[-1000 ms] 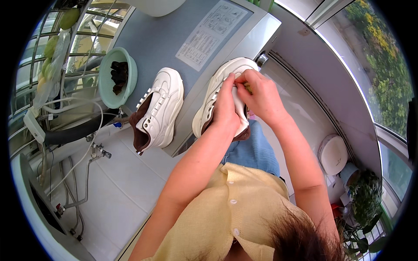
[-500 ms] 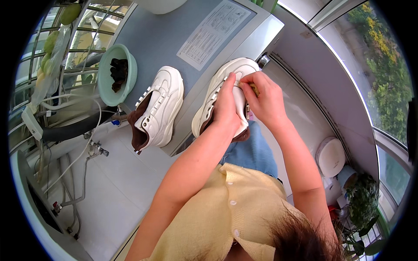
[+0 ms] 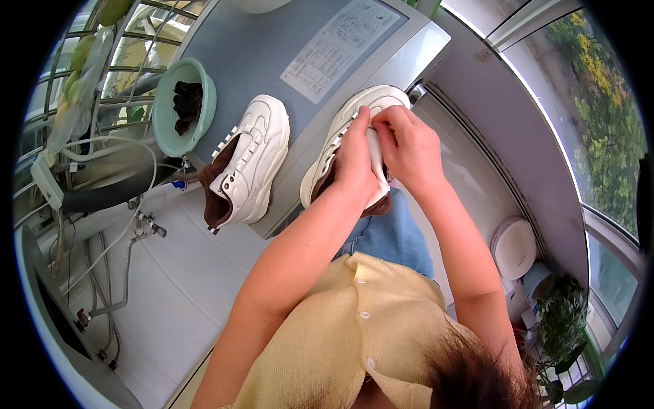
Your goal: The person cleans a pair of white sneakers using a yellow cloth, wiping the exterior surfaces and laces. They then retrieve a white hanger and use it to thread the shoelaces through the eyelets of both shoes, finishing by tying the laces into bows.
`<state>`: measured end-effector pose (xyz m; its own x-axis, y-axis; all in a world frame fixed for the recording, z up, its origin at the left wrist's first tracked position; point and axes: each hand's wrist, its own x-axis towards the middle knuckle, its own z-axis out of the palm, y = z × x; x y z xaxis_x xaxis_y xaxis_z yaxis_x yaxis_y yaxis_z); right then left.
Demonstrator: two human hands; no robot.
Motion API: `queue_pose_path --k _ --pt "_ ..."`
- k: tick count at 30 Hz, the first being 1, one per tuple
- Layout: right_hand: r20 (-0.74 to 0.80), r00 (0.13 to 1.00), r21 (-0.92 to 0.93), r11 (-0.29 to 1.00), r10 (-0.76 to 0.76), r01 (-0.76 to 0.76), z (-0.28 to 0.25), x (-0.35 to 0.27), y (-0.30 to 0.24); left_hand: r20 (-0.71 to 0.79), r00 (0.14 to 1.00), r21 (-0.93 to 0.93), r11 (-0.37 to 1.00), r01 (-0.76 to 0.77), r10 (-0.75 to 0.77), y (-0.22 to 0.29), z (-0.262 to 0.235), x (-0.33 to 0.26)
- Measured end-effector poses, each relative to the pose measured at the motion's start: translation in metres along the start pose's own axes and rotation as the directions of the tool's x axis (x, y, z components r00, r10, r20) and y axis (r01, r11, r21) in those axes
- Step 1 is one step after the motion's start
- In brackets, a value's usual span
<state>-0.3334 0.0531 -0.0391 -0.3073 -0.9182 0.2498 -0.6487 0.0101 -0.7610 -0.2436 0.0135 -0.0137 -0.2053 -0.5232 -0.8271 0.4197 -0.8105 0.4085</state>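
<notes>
A white sneaker (image 3: pixel 380 97) with a brown lining rests at the machine's edge in front of me, its toe pointing away. My left hand (image 3: pixel 355 155) is closed around its upper, with the thumb near the top of the lacing area. Beside that thumb, my right hand (image 3: pixel 414 148) makes a pinch against the shoe's upper; whatever its fingertips hold is hidden. To the left stands the matching sneaker (image 3: pixel 267 140), untouched, with no lace visible in its white loops.
Both shoes are on a grey-topped white appliance (image 3: pixel 235 58) bearing a printed label sheet (image 3: pixel 340 48). A pale green basket (image 3: pixel 162 123) holds a dark brown bundle (image 3: pixel 187 102). Pipes and a tap (image 3: pixel 150 225) are at left, a window and plants (image 3: pixel 564 317) at right.
My right hand has turned slightly, its fingers curling in closer at the shoe; a yellowish bit seen by its palm is now hidden. My left hand keeps its grip. The view has shifted slightly.
</notes>
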Motion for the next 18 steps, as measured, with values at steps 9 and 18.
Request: queue_pose_path --k 9,18 --pt "0.000 0.997 -0.039 0.997 0.073 -0.073 0.003 0.002 -0.002 0.108 0.991 0.072 0.994 -0.083 0.075 -0.010 -0.002 0.002" --pt "-0.002 0.997 -0.049 0.996 0.076 -0.076 -0.002 0.002 -0.006 0.025 0.999 0.061 0.997 -0.046 0.044 -0.008 0.003 -0.002"
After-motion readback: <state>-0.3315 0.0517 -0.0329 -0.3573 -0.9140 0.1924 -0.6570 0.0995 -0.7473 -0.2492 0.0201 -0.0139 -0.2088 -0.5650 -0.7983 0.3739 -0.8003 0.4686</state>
